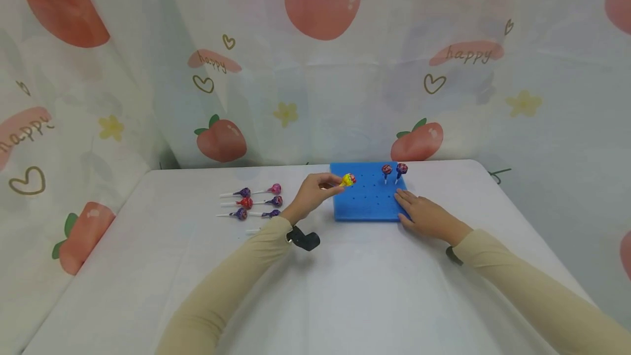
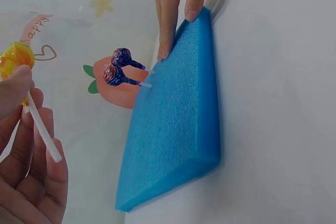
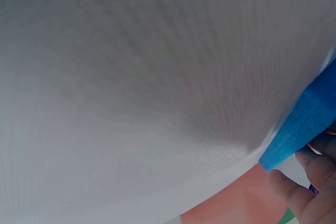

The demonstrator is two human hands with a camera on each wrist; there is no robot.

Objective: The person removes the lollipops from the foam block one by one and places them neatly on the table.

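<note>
In the head view my left hand (image 1: 315, 192) pinches a yellow lollipop (image 1: 348, 180) above the left part of a blue foam block (image 1: 365, 210). The left wrist view shows the yellow wrapper (image 2: 20, 59) between thumb and fingers, with the white stick (image 2: 44, 132) slanting down, apart from the foam. My right hand (image 1: 429, 217) rests on the block's right edge with its fingers extended. Two dark-wrapped lollipops (image 1: 386, 170) (image 1: 401, 169) stand in the foam's far right corner. Small holes dot the block's top.
Left of the block, several lollipops lie on the white table, among them a red one (image 1: 245, 202), a pink one (image 1: 274, 189) and purple ones (image 1: 240, 214). My left forearm partly covers the nearest one. A patterned curtain (image 1: 325, 92) hangs behind the table.
</note>
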